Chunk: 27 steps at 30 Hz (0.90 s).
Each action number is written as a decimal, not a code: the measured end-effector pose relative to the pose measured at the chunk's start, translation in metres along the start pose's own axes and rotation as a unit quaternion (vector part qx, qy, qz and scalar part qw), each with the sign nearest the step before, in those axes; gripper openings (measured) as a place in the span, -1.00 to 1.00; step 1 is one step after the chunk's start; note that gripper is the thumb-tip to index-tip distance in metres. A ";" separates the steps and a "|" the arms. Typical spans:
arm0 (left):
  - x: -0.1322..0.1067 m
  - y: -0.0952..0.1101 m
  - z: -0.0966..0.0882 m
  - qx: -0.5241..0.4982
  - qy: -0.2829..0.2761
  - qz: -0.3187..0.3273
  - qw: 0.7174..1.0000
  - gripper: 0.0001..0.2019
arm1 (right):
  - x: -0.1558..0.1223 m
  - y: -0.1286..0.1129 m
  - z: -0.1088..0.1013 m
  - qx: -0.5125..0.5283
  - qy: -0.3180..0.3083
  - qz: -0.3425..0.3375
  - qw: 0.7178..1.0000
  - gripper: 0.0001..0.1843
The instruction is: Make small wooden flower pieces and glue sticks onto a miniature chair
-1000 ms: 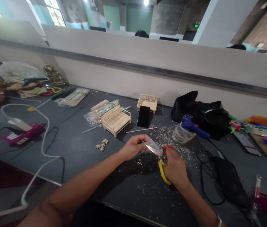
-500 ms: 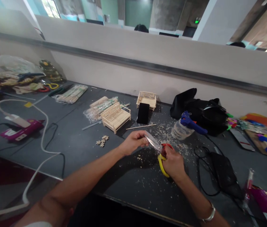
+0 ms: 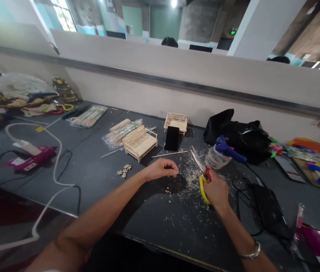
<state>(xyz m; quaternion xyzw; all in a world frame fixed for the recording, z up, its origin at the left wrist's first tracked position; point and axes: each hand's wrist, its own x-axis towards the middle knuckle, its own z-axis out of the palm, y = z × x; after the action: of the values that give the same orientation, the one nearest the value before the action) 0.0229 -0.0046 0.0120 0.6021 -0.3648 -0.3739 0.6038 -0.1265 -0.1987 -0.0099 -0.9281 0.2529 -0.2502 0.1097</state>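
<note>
The scissors lay in the grip of the right hand, whose fingers were wrapped around the red and yellow handles, so that the blades ran out beyond them. The blades pointed forward and to the left, their tips near the right end of a thin wooden stick on the worktop. The left hand was well apart from the scissors, its fingers curled inward and the tips drawn together with the thumb; whether a small piece was pinched there could not be told.

The left forearm came in diagonally from the lower left, with the wrist nearly straight and the back of the hand facing up. The right forearm reached in from the lower right, a silvery bracelet around its wrist, the hand angled inward.

Pale wood shavings were scattered between and below the hands, and a few small cut pieces lay just below the left fingers. Beyond the left hand stood a miniature wooden bench, with flower-shaped pieces nearby. A phone leaned against a second wooden bench farther back.
</note>
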 end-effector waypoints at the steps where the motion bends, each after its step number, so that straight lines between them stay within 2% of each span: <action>1: 0.000 0.000 -0.001 0.003 0.002 0.001 1.000 -0.79 | 0.001 0.001 0.000 0.006 0.000 0.001 1.000 -0.90; 7: -0.001 0.003 -0.001 -0.009 0.029 0.001 1.000 -0.82 | 0.001 0.004 0.005 0.041 0.013 -0.009 0.999 -0.86; 12: 0.000 0.002 0.003 -0.046 0.077 0.007 0.996 -0.76 | -0.003 0.003 0.006 0.071 0.013 -0.033 0.997 -0.84; 20: -0.002 0.003 0.027 -0.205 0.195 0.039 0.958 -0.58 | -0.015 -0.015 0.000 0.085 -0.013 -0.118 0.989 -0.91; 22: -0.003 0.003 0.034 -0.237 0.205 0.034 0.949 -0.58 | -0.017 -0.020 -0.002 0.087 -0.017 -0.137 0.987 -0.96; 27: -0.007 0.001 0.046 -0.263 0.225 0.020 0.938 -0.60 | -0.021 -0.028 -0.004 0.062 -0.006 -0.160 0.985 -0.89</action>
<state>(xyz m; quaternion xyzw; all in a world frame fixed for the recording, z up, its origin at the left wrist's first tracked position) -0.0208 -0.0195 0.0134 0.4824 -0.1203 -0.2994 0.8144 -0.1331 -0.1639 -0.0059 -0.9495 0.0843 -0.2741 0.1272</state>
